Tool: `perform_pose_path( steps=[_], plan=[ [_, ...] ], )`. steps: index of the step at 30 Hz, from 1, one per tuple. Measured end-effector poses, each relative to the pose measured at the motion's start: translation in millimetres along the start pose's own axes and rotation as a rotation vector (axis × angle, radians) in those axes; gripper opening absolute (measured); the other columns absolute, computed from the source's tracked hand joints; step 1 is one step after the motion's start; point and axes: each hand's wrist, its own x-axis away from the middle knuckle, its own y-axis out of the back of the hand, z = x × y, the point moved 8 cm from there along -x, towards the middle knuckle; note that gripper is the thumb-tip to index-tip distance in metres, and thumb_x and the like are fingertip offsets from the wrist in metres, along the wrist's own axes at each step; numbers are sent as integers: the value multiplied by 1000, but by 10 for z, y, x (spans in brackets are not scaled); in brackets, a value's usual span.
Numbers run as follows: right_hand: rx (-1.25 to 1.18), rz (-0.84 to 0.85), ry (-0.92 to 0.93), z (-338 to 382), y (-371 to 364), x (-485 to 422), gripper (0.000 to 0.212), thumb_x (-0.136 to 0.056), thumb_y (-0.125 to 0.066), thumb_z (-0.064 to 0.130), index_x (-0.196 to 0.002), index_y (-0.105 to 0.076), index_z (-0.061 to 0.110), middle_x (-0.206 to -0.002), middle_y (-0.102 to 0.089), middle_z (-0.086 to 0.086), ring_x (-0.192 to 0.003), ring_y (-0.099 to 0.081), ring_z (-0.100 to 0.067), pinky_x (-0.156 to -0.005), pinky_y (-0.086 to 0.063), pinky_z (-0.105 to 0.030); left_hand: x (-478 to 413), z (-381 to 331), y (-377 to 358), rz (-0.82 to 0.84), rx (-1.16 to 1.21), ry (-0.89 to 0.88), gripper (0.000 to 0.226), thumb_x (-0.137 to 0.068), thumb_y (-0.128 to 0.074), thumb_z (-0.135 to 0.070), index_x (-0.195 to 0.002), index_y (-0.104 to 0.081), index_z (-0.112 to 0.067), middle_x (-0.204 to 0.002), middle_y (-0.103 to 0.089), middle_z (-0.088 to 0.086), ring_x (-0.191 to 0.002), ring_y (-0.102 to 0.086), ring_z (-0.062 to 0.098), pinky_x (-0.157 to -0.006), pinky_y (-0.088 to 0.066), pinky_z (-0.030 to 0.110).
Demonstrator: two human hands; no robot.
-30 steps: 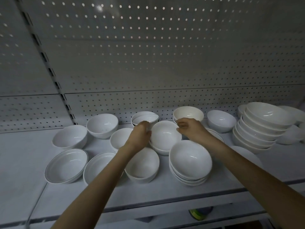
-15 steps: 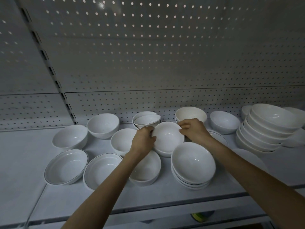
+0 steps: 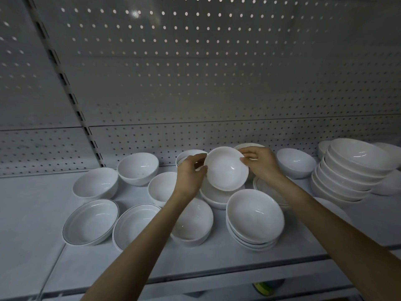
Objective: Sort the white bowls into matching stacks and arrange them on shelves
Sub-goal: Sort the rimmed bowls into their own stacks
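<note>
So both hands are on one small plain white ceramic bowl [image 3: 225, 168], held up off the white metal shelf [image 3: 32, 224] near the middle of its back edge and tilted so the inside faces the camera. The left hand [image 3: 189, 172] pinches the left rim with thumb and curled fingers, and the right hand [image 3: 261, 162] pinches the upper right rim.

Right under it sits a short stack of similar white bowls [image 3: 213, 197]. Can't really tell if the held one touches it where they overlap.

Toward the front edge there's a stack of wider white bowls [image 3: 255, 216], with a single deep white bowl [image 3: 193, 222] just left of it, partly behind the left forearm. A tall leaning stack of big white bowls [image 3: 351, 170] is at the right end. Two shallow white bowls with a thin dark rim line [image 3: 91, 221] sit side by side front left, with two deeper white bowls [image 3: 137, 168] behind them by the perforated back panel [image 3: 195, 72].
</note>
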Motion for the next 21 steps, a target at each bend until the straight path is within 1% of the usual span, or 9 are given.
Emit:
perform_pose_path(
  steps=[2, 5, 6, 9, 12, 15, 17, 19, 21],
  plan=[
    [-37, -8, 5, 43, 47, 1, 25, -84, -61, -3, -107, -67, 5, -103, -68, -6, -94, -63, -17, -86, -51, -32, 15, -26, 19, 0, 93, 22, 32, -92, -54, -1, -123, -61, -9, -117, -63, 2, -109, -59, 19, -89, -51, 25],
    [-45, -24, 11, 132, 125, 40, 24, -84, -61, -2, -107, -67, 4, -99, -67, -4, -92, -62, -16, -83, -49, -28, 96, -94, 2, 38, 243, 68, 37, -95, -49, -1, -127, -57, -17, -113, -54, -7, -103, -54, 17, -63, -55, 14],
    [-46, -28, 15, 168, 154, 61, 24, -85, -61, -1, -107, -67, 4, -98, -66, -3, -92, -61, -14, -82, -49, -27, 120, -122, -1, 45, 286, 81, 39, -95, -48, -1, -129, -55, -19, -115, -53, -8, -104, -52, 16, -60, -55, 14],
    [-66, -53, 26, 282, 279, 145, 24, -86, -60, 1, -109, -66, 6, -96, -64, 1, -92, -60, -11, -81, -52, -27, 179, -234, 32, 44, 377, 86, 40, -93, -49, 2, -127, -57, -17, -120, -57, -5, -108, -56, 20, -64, -58, 22],
    [-102, 16, 69, 424, 368, 278, 30, -86, -62, 4, -115, -63, 11, -103, -64, 5, -97, -62, -8, -78, -53, -19, 245, -373, 83, 61, 432, 79, 34, -91, -51, 4, -116, -62, -16, -114, -63, -1, -105, -61, 23, -66, -59, 28],
    [-225, 263, 113, 523, 355, 508, 53, -77, -72, 4, -120, -55, 29, -112, -62, 18, -103, -61, 3, -85, -50, -14, 326, -463, 102, 129, 504, 113, 31, -91, -50, 7, -106, -62, -17, -106, -67, 0, -96, -66, 21, -65, -60, 28],
    [-257, 398, 129, 515, 339, 674, 68, -70, -75, -2, -118, -48, 38, -118, -57, 24, -108, -57, 8, -86, -46, -9, 389, -488, 106, 177, 533, 143, 30, -91, -49, 8, -107, -62, -14, -104, -68, 1, -90, -67, 19, -66, -60, 30],
    [-224, 429, 140, 450, 351, 801, 80, -65, -77, -4, -122, -42, 41, -123, -52, 27, -111, -52, 14, -87, -42, -5, 461, -501, 80, 230, 539, 166, 31, -91, -48, 9, -114, -60, -8, -108, -68, 6, -91, -67, 21, -69, -60, 32],
    [-170, 386, 154, 392, 389, 901, 85, -61, -80, 3, -121, -39, 48, -121, -49, 33, -109, -49, 19, -86, -40, -2, 529, -509, 47, 264, 540, 180, 32, -91, -47, 10, -119, -58, -4, -114, -67, 11, -96, -65, 25, -71, -59, 34]
  ],
)
